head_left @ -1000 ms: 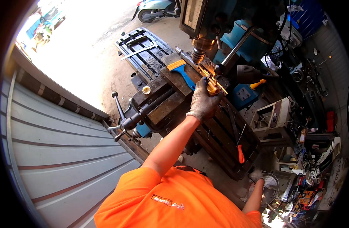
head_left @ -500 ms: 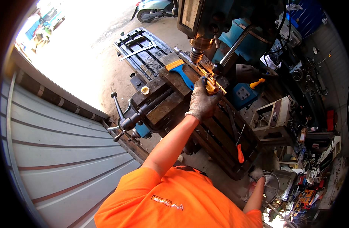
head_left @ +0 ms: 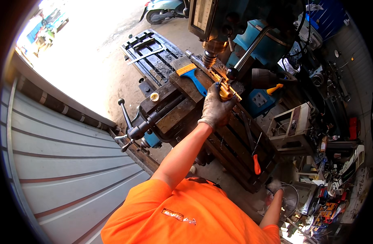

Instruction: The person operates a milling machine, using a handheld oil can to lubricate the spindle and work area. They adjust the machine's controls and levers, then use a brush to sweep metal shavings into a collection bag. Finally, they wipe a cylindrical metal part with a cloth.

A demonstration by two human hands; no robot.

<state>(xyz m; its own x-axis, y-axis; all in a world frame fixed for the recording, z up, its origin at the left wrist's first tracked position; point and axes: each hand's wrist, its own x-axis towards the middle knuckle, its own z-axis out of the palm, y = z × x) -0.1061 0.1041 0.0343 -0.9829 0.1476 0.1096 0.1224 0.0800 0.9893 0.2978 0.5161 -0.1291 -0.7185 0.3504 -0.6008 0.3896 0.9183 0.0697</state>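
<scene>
My gloved left hand is closed on a brass-coloured part at the machine's vise, under the spindle and chuck. A blue-handled brush lies just left of it, and a small pale round cap rests farther left on the metal. My gloved right hand hangs low at the lower right beside a round wire-guarded object; its fingers are blurred and dark. A red-handled tool lies on the machine table above it.
A handled crank juts from the machine's left near a corrugated metal shutter. A slotted plate stands behind, with a scooter beyond. Cluttered shelves and tools crowd the right. A long lever crosses above my left hand.
</scene>
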